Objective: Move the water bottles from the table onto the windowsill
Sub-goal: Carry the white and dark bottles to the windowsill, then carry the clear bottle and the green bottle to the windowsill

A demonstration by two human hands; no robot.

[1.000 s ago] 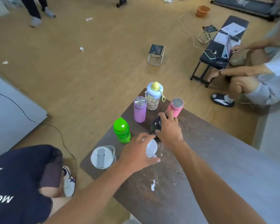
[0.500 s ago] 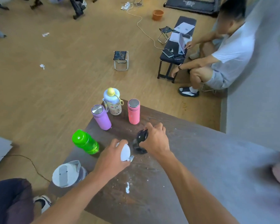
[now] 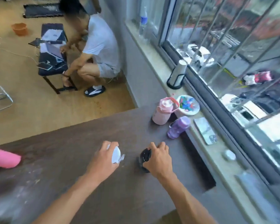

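My left hand [image 3: 103, 159] grips a white bottle [image 3: 116, 155] from above, over the dark brown table [image 3: 71, 143]. My right hand [image 3: 158, 159] grips a black bottle [image 3: 144, 157] beside it, nearer the window. A pale pink bottle with a handle [image 3: 162, 113] and a purple bottle [image 3: 179, 126] stand at the table's far right corner, next to the windowsill [image 3: 153, 55]. A bright pink bottle [image 3: 3, 157] shows blurred at the left edge.
On the sill stand a white cylinder in a black holder [image 3: 177, 75], a bowl of coloured bits [image 3: 187, 105], a flat phone-like slab [image 3: 204, 130] and a clear bottle with a blue label [image 3: 143, 21]. A person [image 3: 95, 49] crouches by a low bench on the floor.
The view has swung right from the cluster of bottles toward the window. Both hands, still holding the white and black bottles, have carried them across the table toward the sill.
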